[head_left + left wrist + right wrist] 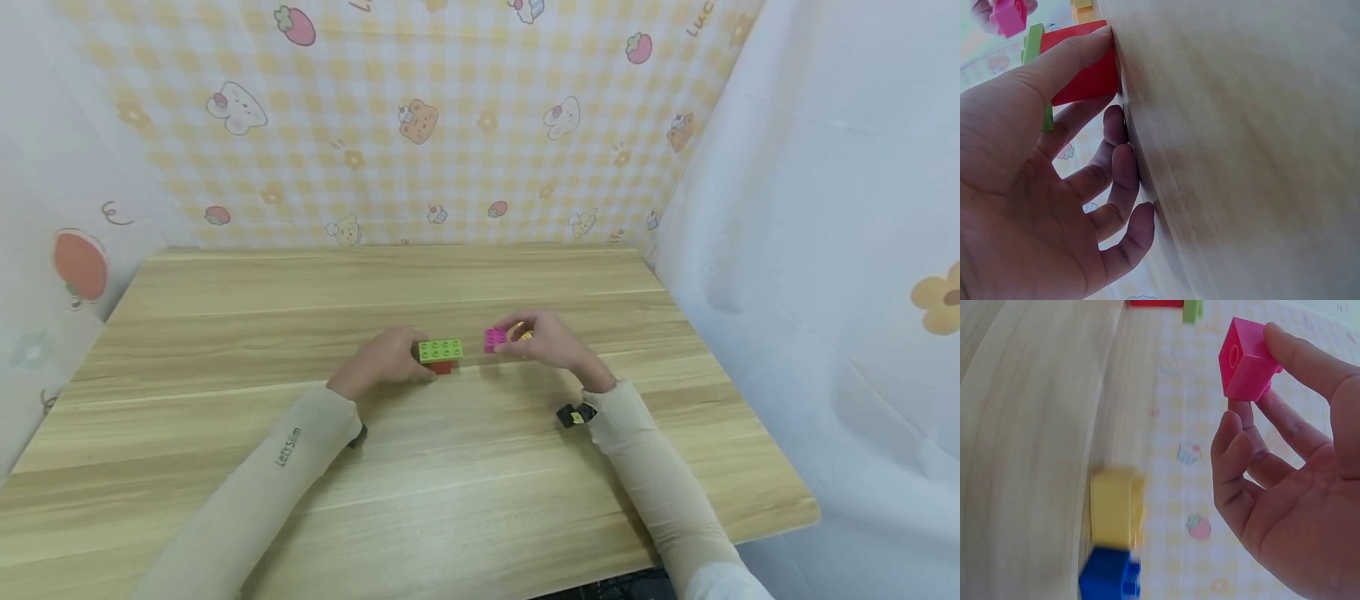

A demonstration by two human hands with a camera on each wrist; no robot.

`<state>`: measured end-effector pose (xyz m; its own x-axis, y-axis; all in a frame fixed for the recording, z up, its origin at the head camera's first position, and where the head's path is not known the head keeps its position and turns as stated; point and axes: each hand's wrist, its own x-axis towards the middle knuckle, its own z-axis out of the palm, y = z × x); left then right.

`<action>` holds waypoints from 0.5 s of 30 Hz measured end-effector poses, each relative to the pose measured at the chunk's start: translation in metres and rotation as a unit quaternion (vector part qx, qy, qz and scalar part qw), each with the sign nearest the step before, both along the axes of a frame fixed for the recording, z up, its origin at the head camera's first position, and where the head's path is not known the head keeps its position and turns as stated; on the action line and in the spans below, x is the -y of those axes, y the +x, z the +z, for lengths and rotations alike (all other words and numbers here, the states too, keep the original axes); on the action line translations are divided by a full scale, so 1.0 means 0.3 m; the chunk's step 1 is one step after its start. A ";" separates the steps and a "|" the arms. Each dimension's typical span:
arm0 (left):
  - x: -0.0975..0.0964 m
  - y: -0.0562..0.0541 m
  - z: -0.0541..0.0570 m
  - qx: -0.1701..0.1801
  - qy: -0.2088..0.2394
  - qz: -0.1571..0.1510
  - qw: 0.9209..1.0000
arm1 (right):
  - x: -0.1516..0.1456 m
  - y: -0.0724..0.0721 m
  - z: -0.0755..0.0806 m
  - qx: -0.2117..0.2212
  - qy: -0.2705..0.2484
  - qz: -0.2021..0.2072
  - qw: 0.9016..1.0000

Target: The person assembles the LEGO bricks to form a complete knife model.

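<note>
In the head view, my left hand (386, 357) grips a red brick (1092, 78) between thumb and fingers, low against the tabletop. A lime green brick (441, 349) with two rows of studs lies across the red one and overhangs it. My right hand (551, 340) pinches a small pink brick (1250, 359) in the air, just right of the green brick and apart from it. The right wrist view shows the pink brick's hollow underside. Below and beyond that hand, a yellow brick (1111, 506) and a blue brick (1105, 575) stand side by side on the table.
The wooden table (450, 467) spreads around both hands, its rounded front corner at the right. A checked cloth (487, 167) hangs behind its back edge, and white cloth hangs at both sides. A black wrist strap (576, 415) shows at the right cuff.
</note>
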<state>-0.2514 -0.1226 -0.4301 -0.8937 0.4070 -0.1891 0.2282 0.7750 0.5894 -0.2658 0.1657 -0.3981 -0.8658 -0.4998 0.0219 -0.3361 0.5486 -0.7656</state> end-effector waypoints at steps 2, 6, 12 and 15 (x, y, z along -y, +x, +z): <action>0.000 -0.001 0.001 0.002 0.000 0.001 1.000 | 0.036 0.002 0.003 0.002 -0.005 0.003 1.000; 0.001 -0.003 0.002 0.001 -0.001 0.001 1.000 | 0.101 0.001 -0.007 0.008 -0.019 0.011 1.000; 0.005 -0.010 -0.006 -0.005 0.012 -0.007 1.000 | 0.176 -0.009 -0.040 0.011 -0.044 0.034 0.998; 0.006 -0.012 -0.010 0.002 0.020 -0.006 1.000 | 0.205 -0.010 -0.049 0.010 -0.046 0.039 0.998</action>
